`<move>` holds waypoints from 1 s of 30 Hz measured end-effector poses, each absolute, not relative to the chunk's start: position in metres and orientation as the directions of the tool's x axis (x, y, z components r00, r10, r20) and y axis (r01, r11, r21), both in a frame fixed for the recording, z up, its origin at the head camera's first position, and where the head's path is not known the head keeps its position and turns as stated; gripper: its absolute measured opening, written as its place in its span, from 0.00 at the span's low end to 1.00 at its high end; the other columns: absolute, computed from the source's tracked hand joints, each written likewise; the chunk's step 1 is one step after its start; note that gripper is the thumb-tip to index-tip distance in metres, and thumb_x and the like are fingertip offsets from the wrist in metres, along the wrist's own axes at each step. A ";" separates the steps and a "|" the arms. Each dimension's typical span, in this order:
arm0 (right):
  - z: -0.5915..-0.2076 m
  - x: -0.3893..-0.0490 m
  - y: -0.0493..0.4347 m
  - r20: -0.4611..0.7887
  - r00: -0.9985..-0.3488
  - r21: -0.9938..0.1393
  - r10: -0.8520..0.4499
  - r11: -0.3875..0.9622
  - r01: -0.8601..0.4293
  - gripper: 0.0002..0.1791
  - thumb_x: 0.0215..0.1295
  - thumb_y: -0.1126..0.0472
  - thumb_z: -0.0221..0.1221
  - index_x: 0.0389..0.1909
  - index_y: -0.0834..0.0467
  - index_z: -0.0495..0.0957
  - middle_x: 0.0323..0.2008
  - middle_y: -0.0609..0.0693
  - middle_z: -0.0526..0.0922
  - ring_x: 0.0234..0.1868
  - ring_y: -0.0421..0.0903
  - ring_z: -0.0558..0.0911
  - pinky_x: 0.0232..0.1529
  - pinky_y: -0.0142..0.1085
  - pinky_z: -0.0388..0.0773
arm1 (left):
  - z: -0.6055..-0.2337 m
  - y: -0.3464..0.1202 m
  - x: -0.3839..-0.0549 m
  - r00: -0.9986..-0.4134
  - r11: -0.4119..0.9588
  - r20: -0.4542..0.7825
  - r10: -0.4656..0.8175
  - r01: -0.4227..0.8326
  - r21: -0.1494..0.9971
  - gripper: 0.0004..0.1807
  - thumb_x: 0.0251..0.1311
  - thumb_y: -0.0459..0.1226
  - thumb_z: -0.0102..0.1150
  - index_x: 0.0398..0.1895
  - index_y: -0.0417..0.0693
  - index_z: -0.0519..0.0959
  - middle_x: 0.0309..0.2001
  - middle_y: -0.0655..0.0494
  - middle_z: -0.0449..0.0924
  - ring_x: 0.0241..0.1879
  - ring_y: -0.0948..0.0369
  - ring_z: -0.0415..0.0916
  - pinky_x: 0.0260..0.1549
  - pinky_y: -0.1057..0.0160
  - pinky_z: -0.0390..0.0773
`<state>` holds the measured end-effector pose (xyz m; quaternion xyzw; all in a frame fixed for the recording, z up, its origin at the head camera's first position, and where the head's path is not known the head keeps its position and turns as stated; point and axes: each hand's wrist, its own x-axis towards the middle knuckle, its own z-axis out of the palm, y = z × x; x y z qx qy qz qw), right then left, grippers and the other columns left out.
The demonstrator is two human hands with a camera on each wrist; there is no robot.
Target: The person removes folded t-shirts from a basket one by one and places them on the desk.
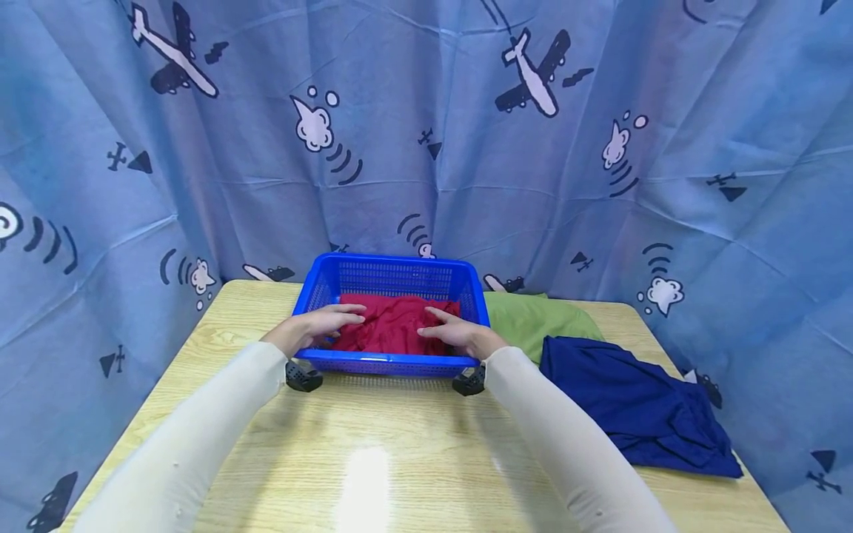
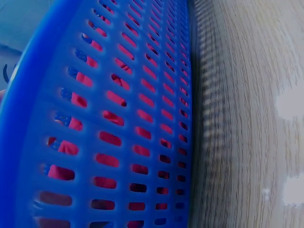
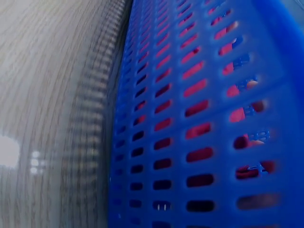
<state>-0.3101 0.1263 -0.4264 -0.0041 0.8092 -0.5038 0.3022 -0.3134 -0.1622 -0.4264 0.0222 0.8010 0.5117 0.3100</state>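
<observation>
A blue plastic basket with slotted walls stands on the table, and a crumpled red cloth lies inside it. Over the front left part of the basket reaches my left hand, its fingers extended toward the cloth. From the other side my right hand reaches in, thumb and fingers spread apart. Whether the fingertips touch the cloth cannot be told. Both wrist views are filled by the basket's front wall, with red cloth showing through the slots; the hands are mostly hidden there.
Right of the basket lies a green cloth, and nearer the table's right edge a dark blue cloth. The wooden table extends in front of the basket. A blue patterned curtain hangs behind and along both sides.
</observation>
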 end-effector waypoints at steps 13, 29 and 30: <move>-0.430 -0.311 0.125 -0.394 -0.869 -0.766 -0.300 0.630 0.130 0.40 0.66 0.62 0.65 0.78 0.56 0.60 0.79 0.64 0.53 0.81 0.58 0.51 0.80 0.53 0.50 | -0.430 -0.164 -0.311 -0.833 0.580 -0.386 0.396 -0.099 0.809 0.37 0.67 0.31 0.58 0.79 0.42 0.58 0.79 0.33 0.46 0.80 0.40 0.39 0.78 0.41 0.46; -0.428 -0.311 0.126 -0.356 -0.904 -0.795 -0.237 0.584 0.160 0.37 0.66 0.67 0.62 0.76 0.52 0.65 0.79 0.63 0.54 0.78 0.59 0.58 0.78 0.55 0.55 | -0.429 -0.163 -0.313 -0.876 0.578 -0.333 0.348 -0.079 0.812 0.39 0.62 0.28 0.60 0.77 0.39 0.60 0.79 0.33 0.48 0.80 0.41 0.42 0.78 0.42 0.47; -0.428 -0.311 0.126 -0.354 -0.906 -0.794 -0.232 0.586 0.160 0.37 0.66 0.67 0.62 0.76 0.52 0.64 0.79 0.63 0.55 0.77 0.59 0.58 0.78 0.55 0.55 | -0.429 -0.163 -0.313 -0.878 0.571 -0.330 0.346 -0.082 0.817 0.39 0.62 0.28 0.60 0.77 0.39 0.60 0.79 0.33 0.49 0.79 0.42 0.43 0.78 0.43 0.47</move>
